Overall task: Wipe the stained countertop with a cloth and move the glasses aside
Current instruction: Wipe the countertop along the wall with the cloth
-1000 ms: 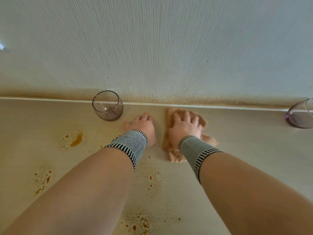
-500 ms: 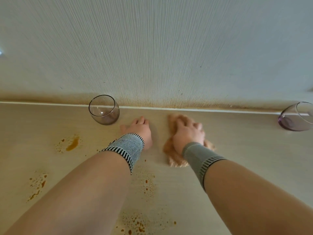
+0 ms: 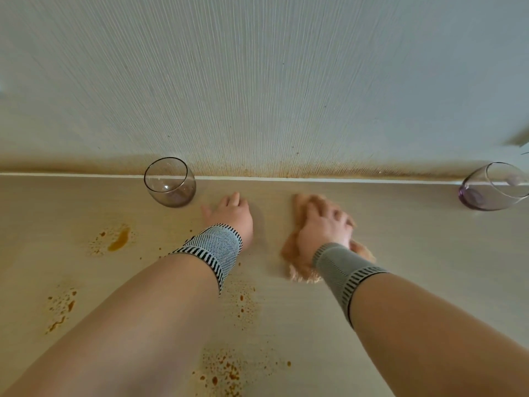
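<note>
**Wiping at the back edge, stains waiting nearer**

The pale worktop (image 3: 400,253) is speckled with orange stains (image 3: 118,242) left of and in front of the arms. Wiping is the step in hand, I'd say; next the cloth needs dragging towards those spots. One glass (image 3: 170,181) stands by the wall, another glass (image 3: 492,187) far right. The right hand (image 3: 323,224) presses the tan cloth (image 3: 297,253), fingers bent over it. The left hand (image 3: 232,214) rests flat and empty just beside the near glass.
</note>
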`<state>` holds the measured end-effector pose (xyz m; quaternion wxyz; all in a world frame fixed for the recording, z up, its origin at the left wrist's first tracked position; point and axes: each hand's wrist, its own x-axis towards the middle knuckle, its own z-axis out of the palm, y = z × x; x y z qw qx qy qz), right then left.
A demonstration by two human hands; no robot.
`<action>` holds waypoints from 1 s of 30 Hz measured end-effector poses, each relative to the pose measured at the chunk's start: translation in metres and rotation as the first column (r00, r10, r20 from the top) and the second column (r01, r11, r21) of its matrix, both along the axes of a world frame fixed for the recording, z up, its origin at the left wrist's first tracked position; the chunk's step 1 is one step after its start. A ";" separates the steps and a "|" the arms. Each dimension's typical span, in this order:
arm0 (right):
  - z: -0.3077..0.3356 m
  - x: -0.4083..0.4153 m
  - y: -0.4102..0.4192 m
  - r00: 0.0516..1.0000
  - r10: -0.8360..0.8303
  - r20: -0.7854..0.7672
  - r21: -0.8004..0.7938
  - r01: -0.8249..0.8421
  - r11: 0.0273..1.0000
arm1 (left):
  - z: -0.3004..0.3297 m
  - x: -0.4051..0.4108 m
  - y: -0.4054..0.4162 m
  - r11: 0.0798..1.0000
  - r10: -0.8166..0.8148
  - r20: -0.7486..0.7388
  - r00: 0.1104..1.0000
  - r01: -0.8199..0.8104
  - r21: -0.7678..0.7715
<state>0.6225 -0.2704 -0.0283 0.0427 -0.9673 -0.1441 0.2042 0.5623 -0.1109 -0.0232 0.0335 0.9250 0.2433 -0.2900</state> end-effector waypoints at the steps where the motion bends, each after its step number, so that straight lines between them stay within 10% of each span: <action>1: 0.001 -0.008 0.006 0.982 0.186 -0.010 0.046 -0.186 0.982 | 0.001 -0.001 -0.002 1.000 0.003 -0.002 1.000 -0.003 0.000; 4: -0.002 -0.003 -0.004 0.921 0.378 -0.097 0.079 -0.372 0.925 | 0.003 -0.006 -0.004 1.000 0.004 0.011 1.000 -0.004 0.000; 11: -0.008 0.017 -0.048 0.913 -0.406 -0.037 -0.129 0.398 0.908 | 0.006 -0.042 -0.005 0.999 0.047 0.015 0.999 -0.047 0.002; 15: -0.001 -0.016 -0.005 0.998 0.035 -0.043 -0.035 -0.036 0.999 | 0.002 -0.056 -0.008 0.998 0.070 0.062 0.996 -0.070 -0.002; 18: -0.002 -0.028 -0.003 0.887 0.456 -0.069 0.034 -0.455 0.890 | 0.002 -0.058 -0.014 0.997 0.066 0.106 0.992 -0.063 -0.034; 26: -0.009 0.008 -0.061 0.965 -0.260 0.031 -0.100 0.262 0.960 | -0.002 -0.053 -0.028 0.996 0.041 0.070 0.997 -0.035 -0.078; 30: -0.008 -0.030 -0.016 0.987 0.163 -0.004 0.019 -0.162 0.987 | -0.001 -0.049 -0.027 0.993 0.056 0.038 0.998 -0.052 -0.105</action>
